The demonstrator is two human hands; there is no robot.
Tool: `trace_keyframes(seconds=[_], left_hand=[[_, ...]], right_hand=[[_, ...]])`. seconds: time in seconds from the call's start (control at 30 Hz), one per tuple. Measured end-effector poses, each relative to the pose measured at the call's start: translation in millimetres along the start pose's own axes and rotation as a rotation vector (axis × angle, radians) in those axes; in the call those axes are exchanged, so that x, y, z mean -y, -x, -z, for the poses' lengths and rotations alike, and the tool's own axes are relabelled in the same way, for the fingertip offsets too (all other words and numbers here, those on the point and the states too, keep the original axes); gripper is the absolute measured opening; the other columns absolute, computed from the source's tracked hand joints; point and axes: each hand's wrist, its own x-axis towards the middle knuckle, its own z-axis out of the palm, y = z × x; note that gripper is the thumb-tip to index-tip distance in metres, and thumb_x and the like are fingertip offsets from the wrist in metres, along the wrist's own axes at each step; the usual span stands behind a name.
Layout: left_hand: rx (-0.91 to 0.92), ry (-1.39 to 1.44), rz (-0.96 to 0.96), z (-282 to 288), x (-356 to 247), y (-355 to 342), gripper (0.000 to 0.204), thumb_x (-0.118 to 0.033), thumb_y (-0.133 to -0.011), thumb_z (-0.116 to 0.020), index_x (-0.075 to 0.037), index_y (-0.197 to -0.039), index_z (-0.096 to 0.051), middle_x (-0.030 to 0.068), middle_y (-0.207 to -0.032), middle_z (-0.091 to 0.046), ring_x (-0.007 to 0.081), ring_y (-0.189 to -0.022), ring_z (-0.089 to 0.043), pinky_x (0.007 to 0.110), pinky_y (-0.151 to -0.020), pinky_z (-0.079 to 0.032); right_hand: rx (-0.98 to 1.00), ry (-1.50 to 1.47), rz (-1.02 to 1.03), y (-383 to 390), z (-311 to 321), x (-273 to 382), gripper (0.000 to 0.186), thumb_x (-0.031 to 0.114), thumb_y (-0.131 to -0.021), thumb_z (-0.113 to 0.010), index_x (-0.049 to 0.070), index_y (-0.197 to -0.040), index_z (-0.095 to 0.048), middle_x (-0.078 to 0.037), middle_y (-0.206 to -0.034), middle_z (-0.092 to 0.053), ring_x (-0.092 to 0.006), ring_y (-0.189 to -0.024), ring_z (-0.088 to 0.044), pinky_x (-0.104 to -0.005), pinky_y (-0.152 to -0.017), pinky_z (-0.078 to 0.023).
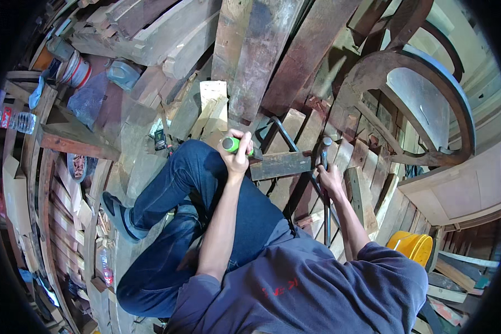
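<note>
My left hand (237, 155) is closed around the green handle of a chisel (231, 145), above my raised knee. The chisel's dark lower end points right, at the near end of a short dark wooden block (281, 166). My right hand (331, 181) is wrapped round a hammer (327, 141), close below its metal head. The hammer's dark handle runs back toward my body. A dark metal bar (284, 133) slants past the block, partly hidden behind it. Whether the chisel's tip touches the wood, I cannot tell.
Long planks (261, 55) lean ahead of me. A curved wooden frame (428, 61) stands at the far right, above a pale panel (456, 192). The yellow bucket (411, 247) sits by my right elbow. A bluish jug (122, 75) and wood offcuts (212, 106) lie left.
</note>
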Motion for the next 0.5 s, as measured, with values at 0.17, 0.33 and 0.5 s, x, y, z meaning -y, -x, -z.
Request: trace_keyframes(seconds=[0.17, 0.33, 0.5], left_hand=[[-0.072, 0.055, -0.052, 13.5, -1.6, 7.7, 0.017, 0.003, -0.087, -0.054, -0.001, -0.073, -0.047, 0.0031, -0.057, -0.048, 0.0094, -0.049, -0.046, 0.025, -0.048, -0.037], [-0.072, 0.075, -0.038, 25.1, -13.0, 7.9, 0.016, 0.003, -0.087, -0.054, 0.000, -0.073, -0.047, 0.0030, -0.056, -0.047, 0.0088, -0.047, -0.044, 0.024, -0.046, -0.036], [-0.060, 0.128, -0.016, 20.7, -15.1, 5.5, 0.017, 0.001, -0.088, -0.055, -0.001, -0.073, -0.047, 0.0031, -0.056, -0.048, 0.0080, -0.045, -0.042, 0.023, -0.044, -0.034]], right_hand=[[0.117, -0.001, -0.107, 1.6, -10.3, -15.6, 0.019, 0.018, -0.088, -0.053, -0.001, -0.087, -0.056, -0.007, -0.054, -0.055, -0.0149, -0.037, -0.049, -0.0313, -0.034, -0.039], [0.246, 0.019, -0.121, 3.6, -15.1, -9.8, 0.021, 0.020, -0.088, -0.052, -0.001, -0.092, -0.056, -0.008, -0.056, -0.057, -0.0150, -0.039, -0.051, -0.0313, -0.035, -0.040], [0.239, 0.052, -0.093, 9.1, -24.8, 12.3, 0.022, 0.019, -0.089, -0.050, 0.001, -0.099, -0.055, -0.005, -0.055, -0.053, -0.0137, -0.040, -0.049, -0.0307, -0.035, -0.040]])
